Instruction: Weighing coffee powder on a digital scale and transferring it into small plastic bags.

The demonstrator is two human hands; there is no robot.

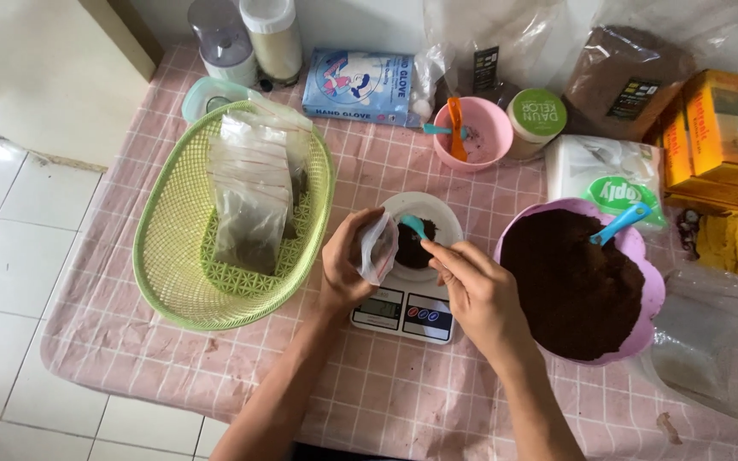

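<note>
Left hand (345, 260) closed around a small clear plastic bag (378, 246), mouth held beside the white dish (424, 224) on the digital scale (403, 312), centre of the pink checked tablecloth (369, 393). Right hand (476, 290) pinching a teal spoon (413, 225) over the dark powder (414, 248) in that dish. Probably light, limp and slippery film; best gripped at the rim. More powder in the pink bowl (651, 282) right; filled bags in the green basket (172, 256) left.
</note>
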